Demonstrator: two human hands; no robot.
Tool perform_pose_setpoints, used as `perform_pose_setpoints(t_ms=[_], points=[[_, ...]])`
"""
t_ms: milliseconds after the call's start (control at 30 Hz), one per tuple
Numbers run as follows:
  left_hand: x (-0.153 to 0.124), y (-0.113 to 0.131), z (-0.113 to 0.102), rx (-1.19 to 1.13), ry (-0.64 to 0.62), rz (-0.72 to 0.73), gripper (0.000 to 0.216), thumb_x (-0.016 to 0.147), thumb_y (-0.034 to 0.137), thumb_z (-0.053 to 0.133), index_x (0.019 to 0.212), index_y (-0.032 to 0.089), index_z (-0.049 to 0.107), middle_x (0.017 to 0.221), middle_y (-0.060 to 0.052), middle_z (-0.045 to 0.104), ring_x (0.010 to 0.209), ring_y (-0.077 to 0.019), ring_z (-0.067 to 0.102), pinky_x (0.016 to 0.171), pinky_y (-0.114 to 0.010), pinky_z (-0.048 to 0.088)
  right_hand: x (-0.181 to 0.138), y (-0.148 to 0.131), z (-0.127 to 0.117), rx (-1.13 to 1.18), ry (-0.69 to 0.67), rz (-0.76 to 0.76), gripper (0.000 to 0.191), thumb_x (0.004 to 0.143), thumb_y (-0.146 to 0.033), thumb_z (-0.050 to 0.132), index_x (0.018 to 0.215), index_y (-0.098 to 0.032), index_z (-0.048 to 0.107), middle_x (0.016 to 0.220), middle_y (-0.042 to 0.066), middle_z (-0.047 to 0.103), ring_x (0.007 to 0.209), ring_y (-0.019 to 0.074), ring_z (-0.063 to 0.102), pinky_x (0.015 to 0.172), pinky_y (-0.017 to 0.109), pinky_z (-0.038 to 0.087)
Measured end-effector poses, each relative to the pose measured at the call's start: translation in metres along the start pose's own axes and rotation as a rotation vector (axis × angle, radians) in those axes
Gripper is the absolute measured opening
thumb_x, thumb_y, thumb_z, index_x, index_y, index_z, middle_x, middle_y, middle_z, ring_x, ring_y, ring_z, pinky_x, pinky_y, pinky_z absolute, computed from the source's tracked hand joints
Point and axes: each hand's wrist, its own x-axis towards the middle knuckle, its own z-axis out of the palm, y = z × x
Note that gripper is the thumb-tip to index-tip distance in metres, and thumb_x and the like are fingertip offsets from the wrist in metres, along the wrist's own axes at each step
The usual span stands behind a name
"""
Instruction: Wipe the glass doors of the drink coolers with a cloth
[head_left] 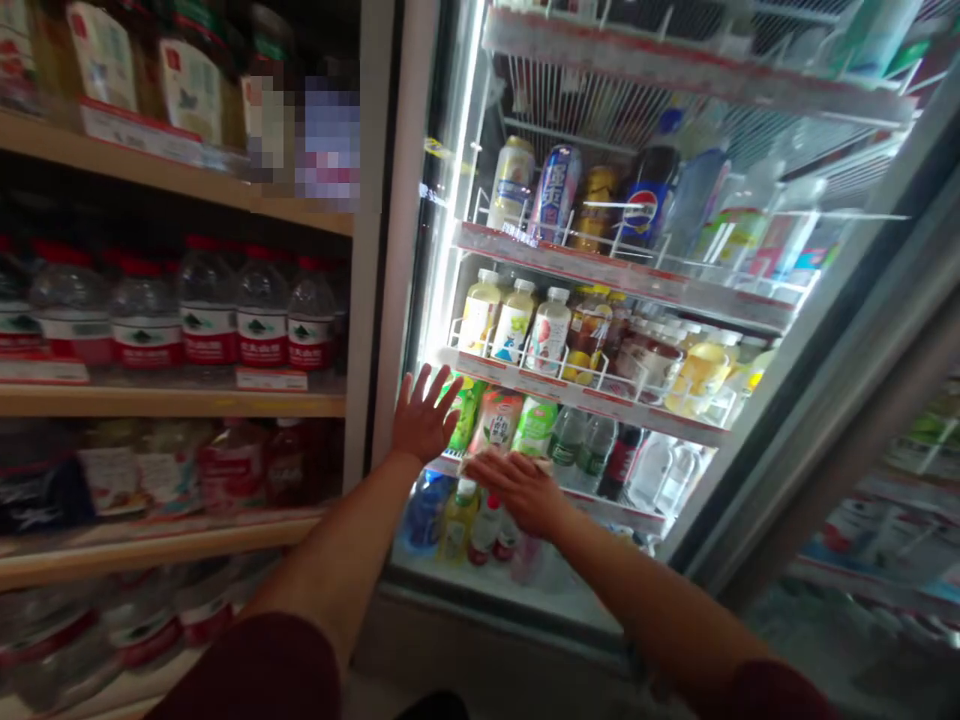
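Observation:
My left hand (426, 418) is raised with its fingers spread, at the left side of a lit drinks fridge, near a green drink pack (466, 410). Lower and to the right, my right hand (517, 485) is stretched out flat, palm down, in front of the low fridge shelf. Nothing shows in either hand. Just above the right fingers stand a pink drink bottle (496, 418) and a light green one (535, 425). Beneath them are a yellow bottle (457, 520) and a red-capped bottle (487, 530). Whether either hand touches the fridge glass, I cannot tell.
Wooden shelves (187, 402) on the left hold several red-capped water bottles (208, 310). Higher in the fridge are cans (556, 190), a cola bottle (651, 195) and juice bottles (550, 328). A metal door frame (810, 400) runs down the right.

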Motion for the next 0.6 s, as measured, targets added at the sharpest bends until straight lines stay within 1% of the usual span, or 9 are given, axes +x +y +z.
perform_pose_setpoints(t_ms=[33,67,167,233,367,400,500,533,600], points=[[0.001,0.000,0.000,0.000,0.009,0.004,0.056,0.099,0.034,0.045,0.154,0.030,0.038,0.161,-0.003,0.038,0.156,-0.0225,0.009,0.128,-0.048,0.006,-0.004,0.006,-0.005,-0.018,0.004,-0.036,0.069,0.093,-0.012,0.046,0.159,-0.022,0.028,0.161,-0.001,0.039,0.151,0.0158,0.030,0.121,0.033,0.021],[0.001,0.000,0.000,0.003,0.020,0.010,0.057,0.099,0.033,0.046,0.155,0.030,0.037,0.161,-0.003,0.037,0.156,-0.0225,0.009,0.128,-0.048,0.006,-0.007,0.012,-0.011,-0.052,0.028,-0.015,0.067,0.095,-0.013,0.045,0.159,-0.023,0.029,0.161,-0.002,0.039,0.151,0.0155,0.030,0.122,0.033,0.018],[0.003,0.001,-0.001,0.023,0.054,0.032,0.056,0.100,0.033,0.044,0.156,0.030,0.035,0.160,-0.003,0.038,0.156,-0.0218,0.008,0.128,-0.047,0.008,-0.004,0.028,-0.027,-0.187,0.163,0.217,0.064,0.098,-0.018,0.045,0.159,-0.026,0.028,0.161,-0.002,0.038,0.154,0.0190,0.024,0.125,0.039,0.005],[0.004,0.001,-0.001,0.035,0.068,0.036,0.055,0.100,0.034,0.044,0.155,0.029,0.037,0.159,-0.003,0.039,0.156,-0.0213,0.007,0.129,-0.047,0.007,0.009,0.036,-0.035,-0.233,0.204,0.287,0.063,0.100,-0.021,0.045,0.159,-0.025,0.027,0.163,-0.003,0.034,0.155,0.0209,0.019,0.126,0.040,0.003],[0.003,0.001,0.000,0.046,0.066,0.033,0.053,0.101,0.034,0.044,0.154,0.028,0.040,0.159,-0.004,0.040,0.156,-0.0220,0.009,0.129,-0.047,0.009,0.052,0.051,-0.054,-0.223,0.171,0.195,0.062,0.101,-0.019,0.041,0.160,-0.026,0.024,0.165,-0.005,0.030,0.156,0.0187,0.015,0.127,0.041,0.007],[0.002,0.001,0.000,0.048,0.058,0.030,0.053,0.101,0.035,0.044,0.154,0.029,0.040,0.159,-0.004,0.040,0.156,-0.0225,0.009,0.128,-0.048,0.009,0.066,0.055,-0.059,-0.217,0.183,0.230,0.063,0.101,-0.019,0.040,0.161,-0.026,0.022,0.166,-0.005,0.028,0.156,0.0193,0.015,0.127,0.042,0.009],[0.001,0.000,0.001,0.050,0.051,0.025,0.055,0.101,0.035,0.044,0.155,0.030,0.036,0.159,-0.004,0.040,0.156,-0.0238,0.011,0.128,-0.050,0.011,0.103,0.061,-0.071,-0.196,0.236,0.441,0.068,0.100,-0.020,0.041,0.162,-0.026,0.015,0.169,-0.002,0.020,0.157,0.0245,0.008,0.126,0.049,0.014],[0.001,-0.001,0.002,0.049,0.057,0.030,0.057,0.101,0.035,0.045,0.156,0.030,0.034,0.160,-0.004,0.038,0.156,-0.0243,0.010,0.128,-0.051,0.011,0.113,0.060,-0.072,-0.188,0.234,0.469,0.069,0.099,-0.020,0.041,0.163,-0.026,0.014,0.169,-0.002,0.018,0.158,0.0251,0.007,0.126,0.049,0.015],[0.001,-0.001,0.002,0.041,0.077,0.050,0.061,0.101,0.034,0.046,0.159,0.029,0.027,0.161,-0.006,0.035,0.156,-0.0252,0.010,0.128,-0.052,0.011,0.126,0.056,-0.069,-0.164,0.199,0.397,0.067,0.099,-0.017,0.039,0.162,-0.026,0.018,0.169,-0.003,0.018,0.158,0.0230,0.007,0.126,0.046,0.016]])
